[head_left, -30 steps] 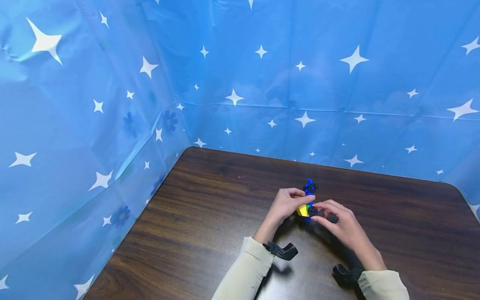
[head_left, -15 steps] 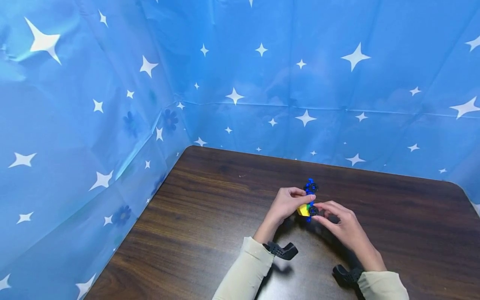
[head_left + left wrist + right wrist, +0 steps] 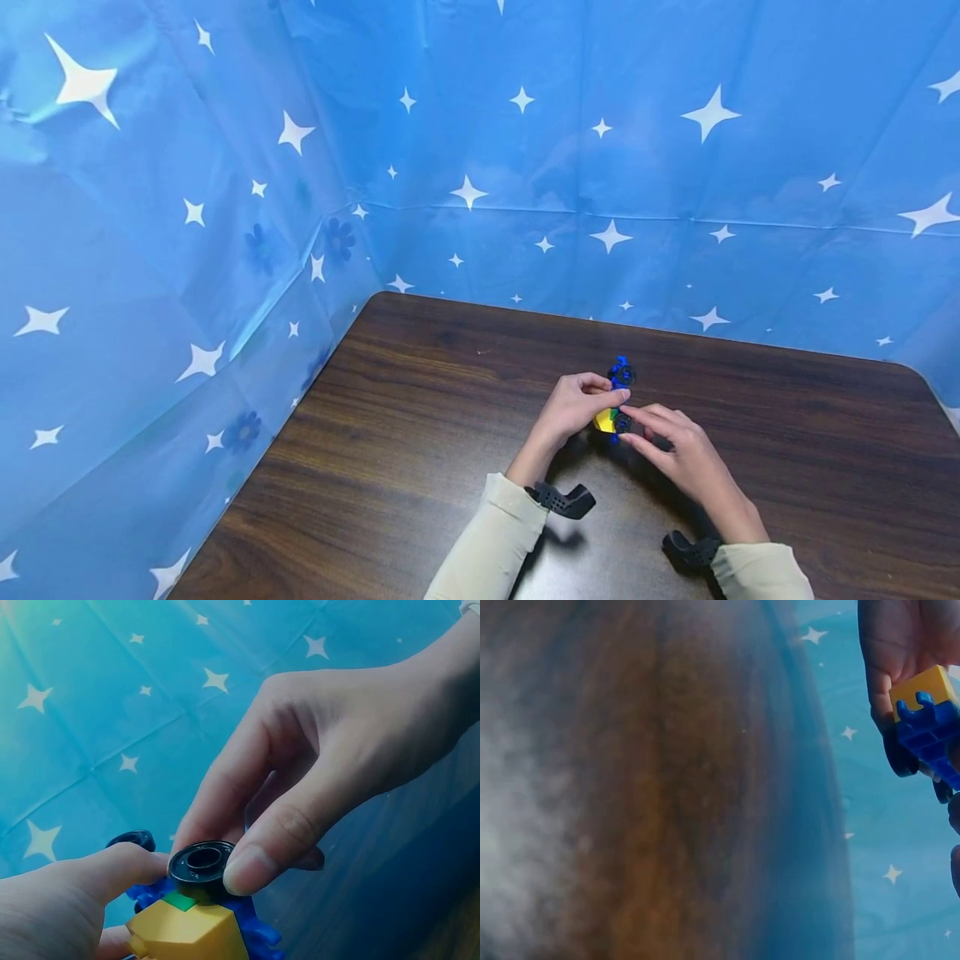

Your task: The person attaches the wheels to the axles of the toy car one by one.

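A small toy car with a blue chassis (image 3: 930,735) and black wheels is held up above the table. My left hand (image 3: 572,407) grips it at the middle, thumb across its near side. Toward its lower end in the head view, a yellow block (image 3: 187,930) and a small green piece (image 3: 180,900) sit on the chassis. With thumb and fingertips, my right hand (image 3: 686,447) pinches a black wheel (image 3: 201,864) beside that yellow block. Another black wheel (image 3: 624,374) shows at the far end. Part of the chassis is hidden behind my left fingers.
Beneath both hands lies a dark wood-grain table (image 3: 390,417). Blue cloth with white stars (image 3: 480,150) hangs behind it and along its left side. Black wrist mounts (image 3: 562,502) stick out from both wrists.
My right hand has shifted slightly left, its fingertips further over the wheel. The toy car has tilted a little. My left hand has stayed nearly still.
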Demonstrator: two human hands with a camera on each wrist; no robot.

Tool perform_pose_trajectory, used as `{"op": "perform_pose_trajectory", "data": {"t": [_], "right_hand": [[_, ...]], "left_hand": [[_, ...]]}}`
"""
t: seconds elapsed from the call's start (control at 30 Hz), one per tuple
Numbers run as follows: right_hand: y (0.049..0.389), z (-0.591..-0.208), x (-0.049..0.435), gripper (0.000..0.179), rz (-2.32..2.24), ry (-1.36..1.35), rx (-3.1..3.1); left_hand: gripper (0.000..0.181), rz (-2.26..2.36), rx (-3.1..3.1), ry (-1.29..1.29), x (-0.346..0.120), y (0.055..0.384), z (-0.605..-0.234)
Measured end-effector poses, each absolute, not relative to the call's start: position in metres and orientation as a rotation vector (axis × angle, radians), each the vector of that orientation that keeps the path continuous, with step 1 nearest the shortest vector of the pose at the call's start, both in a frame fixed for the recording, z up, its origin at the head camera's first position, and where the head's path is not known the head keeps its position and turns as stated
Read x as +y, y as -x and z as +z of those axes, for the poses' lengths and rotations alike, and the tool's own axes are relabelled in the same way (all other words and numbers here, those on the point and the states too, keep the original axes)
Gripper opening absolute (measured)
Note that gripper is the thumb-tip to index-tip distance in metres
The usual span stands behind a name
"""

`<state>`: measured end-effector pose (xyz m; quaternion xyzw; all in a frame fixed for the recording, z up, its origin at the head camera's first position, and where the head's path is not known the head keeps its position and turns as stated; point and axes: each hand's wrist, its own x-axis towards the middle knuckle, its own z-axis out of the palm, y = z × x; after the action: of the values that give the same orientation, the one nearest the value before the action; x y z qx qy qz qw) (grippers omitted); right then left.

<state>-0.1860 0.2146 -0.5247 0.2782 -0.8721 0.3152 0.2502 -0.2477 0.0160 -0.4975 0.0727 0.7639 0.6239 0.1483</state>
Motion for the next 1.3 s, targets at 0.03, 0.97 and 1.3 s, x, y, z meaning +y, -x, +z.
{"op": "perform_pose_trajectory", "data": {"t": [0.03,0.97,1.3], "right_hand": [[0.185,-0.525,0.214,0.055,0.847,-0.750,-2.377],[0.163,-0.519,0.206,0.018,0.984,-0.591,-2.391],[0.200,-0.538,0.245,0.018,0.999,-0.302,-2.645]], "left_hand": [[0.039,1.791,2.194,-0.208,0.016,0.247,-0.498],[0.040,1.721,2.130,-0.119,0.011,0.229,-0.473],[0.039,1.802,2.162,-0.090,0.009,0.251,-0.493]]}}
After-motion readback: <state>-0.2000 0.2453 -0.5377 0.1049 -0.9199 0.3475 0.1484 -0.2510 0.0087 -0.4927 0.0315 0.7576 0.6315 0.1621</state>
